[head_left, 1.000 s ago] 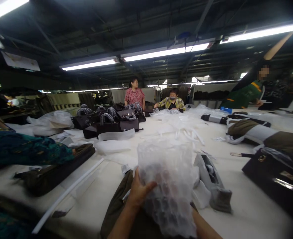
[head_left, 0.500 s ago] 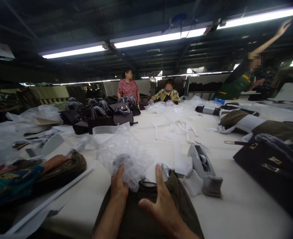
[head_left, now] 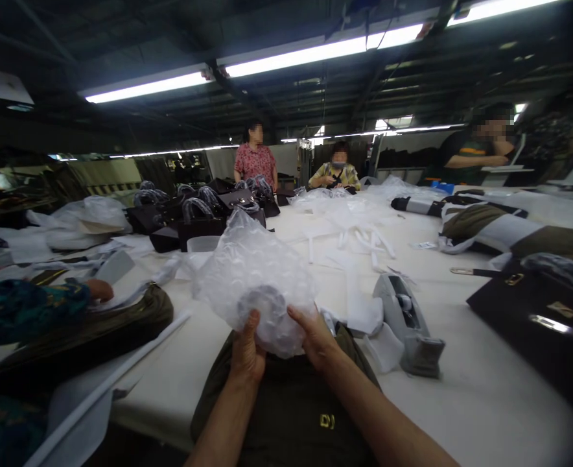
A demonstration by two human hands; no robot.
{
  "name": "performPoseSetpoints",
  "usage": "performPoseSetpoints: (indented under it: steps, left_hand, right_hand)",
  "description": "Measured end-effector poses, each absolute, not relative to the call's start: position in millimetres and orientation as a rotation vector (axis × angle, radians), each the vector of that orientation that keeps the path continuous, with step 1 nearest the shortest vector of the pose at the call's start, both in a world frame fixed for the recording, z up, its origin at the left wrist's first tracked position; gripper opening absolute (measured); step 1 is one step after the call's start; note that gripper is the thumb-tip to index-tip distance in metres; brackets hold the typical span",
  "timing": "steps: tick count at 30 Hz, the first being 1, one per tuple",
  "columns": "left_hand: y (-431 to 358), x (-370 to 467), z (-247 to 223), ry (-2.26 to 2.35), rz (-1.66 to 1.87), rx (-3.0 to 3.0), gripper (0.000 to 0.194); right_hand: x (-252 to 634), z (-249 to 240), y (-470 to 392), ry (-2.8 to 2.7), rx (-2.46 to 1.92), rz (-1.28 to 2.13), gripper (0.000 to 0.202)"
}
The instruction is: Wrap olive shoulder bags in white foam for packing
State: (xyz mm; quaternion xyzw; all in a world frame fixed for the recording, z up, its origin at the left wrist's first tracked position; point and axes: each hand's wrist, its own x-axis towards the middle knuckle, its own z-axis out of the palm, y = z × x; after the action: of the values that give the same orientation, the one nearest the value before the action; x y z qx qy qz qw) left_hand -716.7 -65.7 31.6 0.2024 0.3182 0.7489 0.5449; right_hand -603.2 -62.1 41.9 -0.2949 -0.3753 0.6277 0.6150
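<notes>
A crumpled wad of clear bubble wrap point(head_left: 253, 275) sits between both of my hands above an olive-green handbag point(head_left: 286, 415) that lies on the white table point(head_left: 481, 415) in front of me. My left hand point(head_left: 246, 350) grips the wad's lower left side. My right hand point(head_left: 315, 337) grips its lower right side. The bag shows a small gold clasp point(head_left: 327, 421) near the bottom edge.
A grey tape dispenser point(head_left: 408, 324) stands right of the bag. Black handbags point(head_left: 534, 318) lie at the right, several more point(head_left: 199, 217) at the back left. A co-worker's sleeve and hand point(head_left: 38, 305) rest on another olive bag point(head_left: 116, 324). Three people stand or sit at the far end.
My right hand, open over the bag half a second ago, has closed on the bubble wrap. The wad has been bunched and lifted slightly. The person at the right lowered a raised arm.
</notes>
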Motion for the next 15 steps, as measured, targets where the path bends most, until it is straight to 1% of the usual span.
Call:
performPoseSetpoints:
  steps: [5, 8, 10, 13, 15]
  left_hand:
    - [-59, -711, 40, 0.794, 1.827, 0.520, 0.048]
    - [-52, -713, 50, 0.751, 1.765, 0.594, 0.052]
    - [-42, -718, 54, 0.736, 1.681, 0.592, 0.050]
    - [-24, -724, 53, 0.735, 1.511, 0.517, 0.044]
    - [-12, -723, 48, 0.738, 1.431, 0.477, 0.045]
  right_hand:
    - [-601, 54, -57, -0.967, -0.859, 1.424, 0.058]
    - [-593, 54, -46, -0.959, -0.812, 1.504, 0.047]
    - [-589, 50, -38, -0.984, -0.769, 1.497, 0.045]
    - [-592, 43, -27, -0.977, -0.905, 1.254, 0.041]
    - [-597, 40, -23, -0.985, -1.035, 1.074, 0.038]
